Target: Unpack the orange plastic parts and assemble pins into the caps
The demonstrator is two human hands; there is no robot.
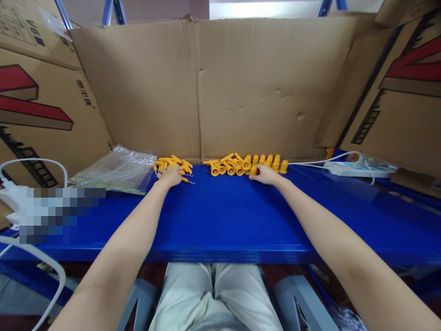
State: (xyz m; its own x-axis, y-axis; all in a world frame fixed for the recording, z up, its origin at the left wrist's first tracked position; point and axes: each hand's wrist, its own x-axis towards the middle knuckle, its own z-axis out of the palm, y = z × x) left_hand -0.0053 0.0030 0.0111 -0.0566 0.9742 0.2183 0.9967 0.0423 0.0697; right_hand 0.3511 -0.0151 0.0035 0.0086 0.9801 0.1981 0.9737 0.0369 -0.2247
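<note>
My left hand [168, 176] is at the left end of a pile of yellow T-handled corkscrews [175, 162], fingers curled down over them. One corkscrew [188, 180] with a bare metal spiral sticks out beside that hand; its handle end is hidden. With thumb and fingers pinched, my right hand [266, 175] holds a yellow bell-shaped cap [254, 170] at the front of a cluster of similar upright caps [268, 159]. Between the hands lie several corkscrews fitted with caps [229, 166], their round openings turned toward me.
Clear plastic bags [119, 170] lie left on the blue table [220, 216]. A cardboard panel [262, 87] walls the back, with printed boxes [37, 105] at the sides. A white power strip [361, 169] with cables sits right; white cables [37, 161] hang left.
</note>
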